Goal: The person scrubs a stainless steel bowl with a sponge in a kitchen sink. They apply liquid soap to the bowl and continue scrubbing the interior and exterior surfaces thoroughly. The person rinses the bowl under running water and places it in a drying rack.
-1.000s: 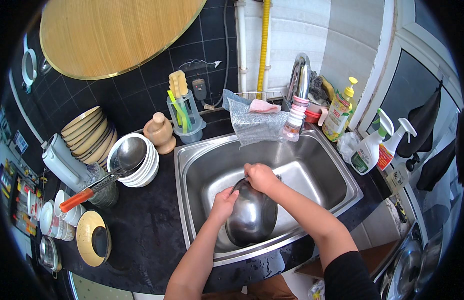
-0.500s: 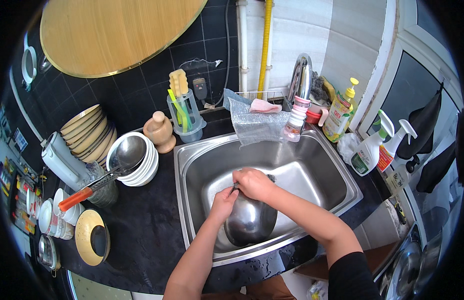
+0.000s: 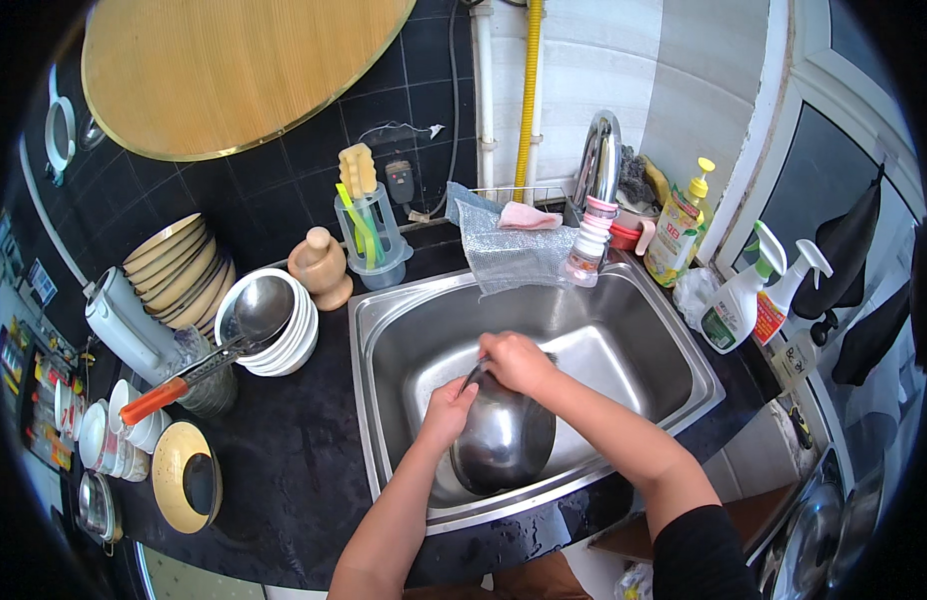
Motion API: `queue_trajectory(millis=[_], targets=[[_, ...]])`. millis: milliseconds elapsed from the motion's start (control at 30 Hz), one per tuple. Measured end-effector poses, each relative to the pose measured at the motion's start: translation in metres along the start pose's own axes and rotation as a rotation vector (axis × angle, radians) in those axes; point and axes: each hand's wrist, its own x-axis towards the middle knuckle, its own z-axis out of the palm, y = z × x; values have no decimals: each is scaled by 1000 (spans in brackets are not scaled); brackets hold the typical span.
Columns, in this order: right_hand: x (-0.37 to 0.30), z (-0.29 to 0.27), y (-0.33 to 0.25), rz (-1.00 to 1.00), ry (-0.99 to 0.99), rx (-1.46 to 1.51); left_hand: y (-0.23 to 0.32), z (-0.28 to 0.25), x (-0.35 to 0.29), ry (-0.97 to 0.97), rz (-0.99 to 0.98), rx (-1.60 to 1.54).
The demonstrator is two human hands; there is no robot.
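Note:
A round metal pot [image 3: 502, 445] is tilted inside the steel sink [image 3: 639, 440], its shiny wall toward me. My left hand [image 3: 450, 408] is closed on the pot's upper edge, by a dark curved strip that looks like its handle. Just right of it, my right hand [image 3: 517, 362] is closed at the same edge. A small dark, rough-looking scourer [image 3: 552, 357] peeks out beyond its fingers, mostly hidden. Both forearms reach in over the sink's front rim.
The faucet [image 3: 602, 165] rises behind the sink beside a dish soap bottle [image 3: 681, 225] and spray bottles [image 3: 736, 300]. On the left counter stand stacked white bowls [image 3: 296, 335] with a ladle, a wooden mortar [image 3: 321, 270], a yellow bowl [image 3: 169, 485] and stacked tan bowls [image 3: 174, 265].
My right hand has shifted slightly right and up along the pot's edge. The dark strip between the hands shows more. My left hand still grips the pot.

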Motion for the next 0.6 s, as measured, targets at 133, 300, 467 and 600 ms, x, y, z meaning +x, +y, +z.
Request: queue_trajectory(millis=[133, 300, 467, 600], targets=[[-1, 6, 16, 156, -35, -88, -9, -1, 2, -11, 19, -30], [-4, 7, -8, -98, 88, -81, -7, -3, 0, 5, 7, -12], [-1, 10, 13, 99, 33, -98, -4, 0, 0, -9, 4, -40], [-2, 5, -12, -103, 60, -102, -3, -3, -2, 27, 7, -13]])
